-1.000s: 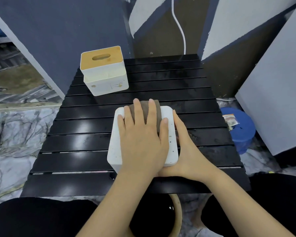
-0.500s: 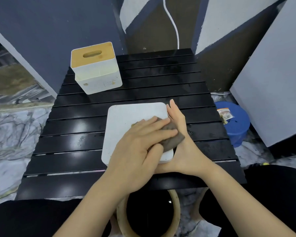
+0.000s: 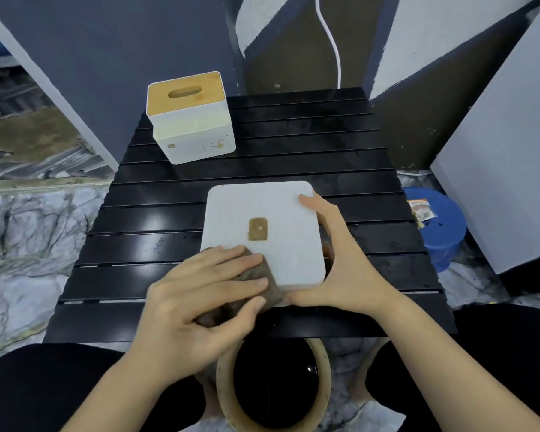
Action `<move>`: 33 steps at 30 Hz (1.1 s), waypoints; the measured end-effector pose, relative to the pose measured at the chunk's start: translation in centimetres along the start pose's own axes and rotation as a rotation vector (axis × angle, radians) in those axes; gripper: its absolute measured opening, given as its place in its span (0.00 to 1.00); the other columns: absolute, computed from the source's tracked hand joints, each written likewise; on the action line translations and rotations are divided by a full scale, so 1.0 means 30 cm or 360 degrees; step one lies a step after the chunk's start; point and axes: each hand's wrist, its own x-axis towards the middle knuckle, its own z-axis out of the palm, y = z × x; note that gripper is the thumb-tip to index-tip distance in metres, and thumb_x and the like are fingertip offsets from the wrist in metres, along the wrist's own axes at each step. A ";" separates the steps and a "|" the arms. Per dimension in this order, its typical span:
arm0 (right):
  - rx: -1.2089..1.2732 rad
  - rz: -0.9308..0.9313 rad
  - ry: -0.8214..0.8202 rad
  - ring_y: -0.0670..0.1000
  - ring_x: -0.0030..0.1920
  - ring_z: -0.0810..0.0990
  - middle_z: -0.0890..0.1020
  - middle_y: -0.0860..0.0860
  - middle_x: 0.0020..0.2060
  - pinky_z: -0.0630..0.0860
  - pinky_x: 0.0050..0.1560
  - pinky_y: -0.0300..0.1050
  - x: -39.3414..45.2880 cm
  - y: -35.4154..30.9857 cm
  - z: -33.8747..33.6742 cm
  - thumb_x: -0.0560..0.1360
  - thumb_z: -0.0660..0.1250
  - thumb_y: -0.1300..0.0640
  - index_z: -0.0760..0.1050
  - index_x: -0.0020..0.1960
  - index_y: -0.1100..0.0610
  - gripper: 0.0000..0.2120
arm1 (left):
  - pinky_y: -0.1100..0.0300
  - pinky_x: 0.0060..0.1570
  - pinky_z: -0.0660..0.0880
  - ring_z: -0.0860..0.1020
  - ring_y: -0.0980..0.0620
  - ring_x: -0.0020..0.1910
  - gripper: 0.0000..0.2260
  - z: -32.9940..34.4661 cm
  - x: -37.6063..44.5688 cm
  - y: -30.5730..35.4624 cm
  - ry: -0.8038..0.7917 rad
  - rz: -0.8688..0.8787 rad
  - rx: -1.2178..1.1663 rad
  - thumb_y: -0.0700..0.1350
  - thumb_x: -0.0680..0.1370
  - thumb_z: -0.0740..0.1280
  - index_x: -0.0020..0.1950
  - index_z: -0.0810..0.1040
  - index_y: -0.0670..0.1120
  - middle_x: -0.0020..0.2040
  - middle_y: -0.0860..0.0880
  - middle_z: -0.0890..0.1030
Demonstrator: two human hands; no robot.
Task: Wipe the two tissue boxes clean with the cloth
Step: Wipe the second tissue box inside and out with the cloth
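White plastic is what the near tissue box point(image 3: 264, 235) is made of, and it is lying on the black slatted table point(image 3: 340, 169) with a flat side facing up. A small brown patch point(image 3: 258, 228) is showing in the middle of that side. I cannot tell if it is dirt or part of the box.

The left hand point(image 3: 197, 302) is pressing the dark cloth point(image 3: 264, 280) onto the near corner of this box. Its fingers are lying mostly flat over the cloth, and the thumb is tucking in under it, so the hand is holding the cloth as it is rubbing. The right hand point(image 3: 340, 260) is resting against the right edge of the box with its fingers straight, keeping the box from sliding.

The other tissue box point(image 3: 194, 123), the one with the wooden lid, is standing upright at the far left of the table, well apart from both hands. Nobody is touching it.

So I think the job is about in the middle or a bit before. The near box is being wiped now, and some sides may be waiting. The far box looks like it is waiting for its turn too.
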 end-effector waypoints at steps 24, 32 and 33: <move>0.0080 0.0056 -0.0015 0.46 0.78 0.65 0.58 0.43 0.80 0.73 0.70 0.43 0.005 0.005 0.003 0.59 0.87 0.60 0.56 0.78 0.42 0.58 | 0.60 0.69 0.72 0.74 0.67 0.66 0.12 -0.006 0.317 -0.194 -0.0253 -0.0788 -0.0363 0.49 0.79 0.72 0.61 0.84 0.60 0.65 0.61 0.80; 0.0034 0.0087 0.0013 0.43 0.76 0.65 0.60 0.42 0.78 0.71 0.72 0.42 -0.004 -0.006 0.015 0.59 0.87 0.58 0.55 0.77 0.39 0.59 | 0.50 0.66 0.74 0.77 0.53 0.62 0.15 0.065 0.309 -0.105 0.0307 -0.1320 -0.0194 0.52 0.83 0.64 0.70 0.78 0.53 0.62 0.53 0.81; 0.0030 0.0088 0.0021 0.44 0.76 0.65 0.60 0.43 0.78 0.71 0.73 0.43 -0.005 -0.006 0.016 0.59 0.87 0.58 0.55 0.78 0.39 0.59 | 0.51 0.66 0.73 0.76 0.51 0.64 0.17 0.065 0.300 -0.090 0.0321 -0.1333 -0.0163 0.51 0.84 0.63 0.72 0.76 0.52 0.65 0.52 0.80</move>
